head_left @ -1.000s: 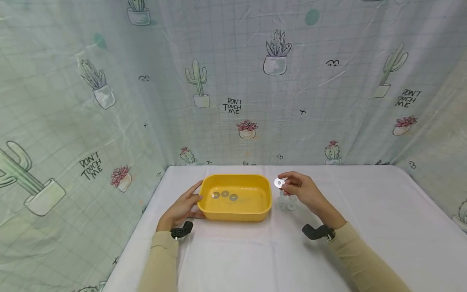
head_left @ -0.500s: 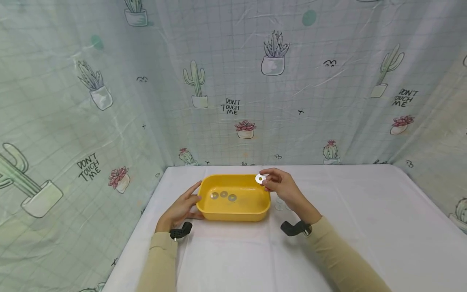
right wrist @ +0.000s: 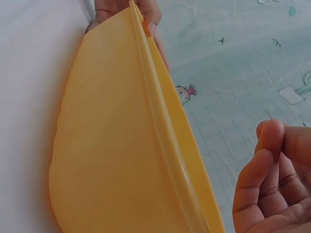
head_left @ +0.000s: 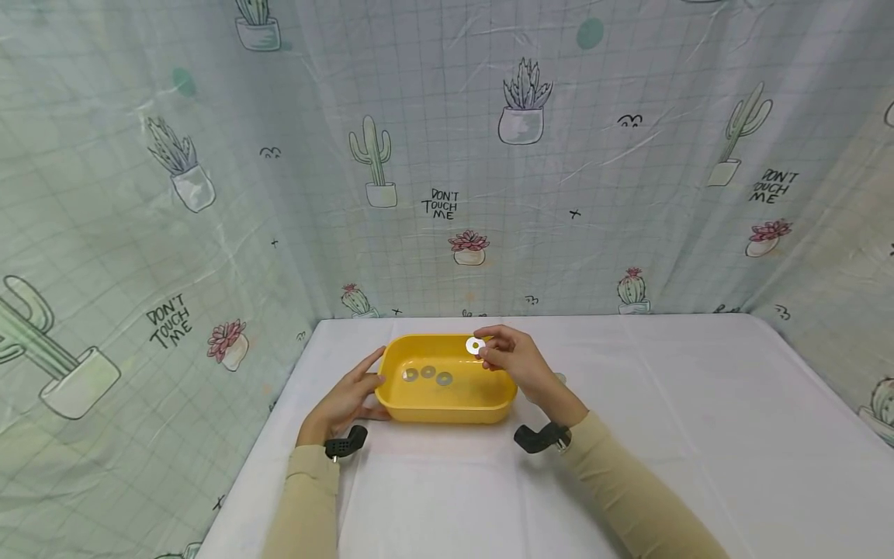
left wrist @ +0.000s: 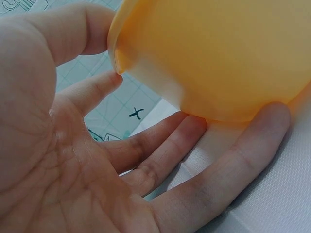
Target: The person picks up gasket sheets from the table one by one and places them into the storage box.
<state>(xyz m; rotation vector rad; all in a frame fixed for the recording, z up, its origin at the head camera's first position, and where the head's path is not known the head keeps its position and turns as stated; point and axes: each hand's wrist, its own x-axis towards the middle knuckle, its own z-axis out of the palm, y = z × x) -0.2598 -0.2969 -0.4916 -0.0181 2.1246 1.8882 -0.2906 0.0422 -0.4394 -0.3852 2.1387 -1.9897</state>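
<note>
Washer [head_left: 470,348], pinched between thumb and fingertips of the right hand [head_left: 522,365] above the tray's [head_left: 447,414] right part, is best lowered flat and released low, while the left hand [head_left: 348,397], thumb and fingers gripping the tray's left end, steadies it.

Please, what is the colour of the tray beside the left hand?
Yellow; the tray shows best in the head view.
</note>
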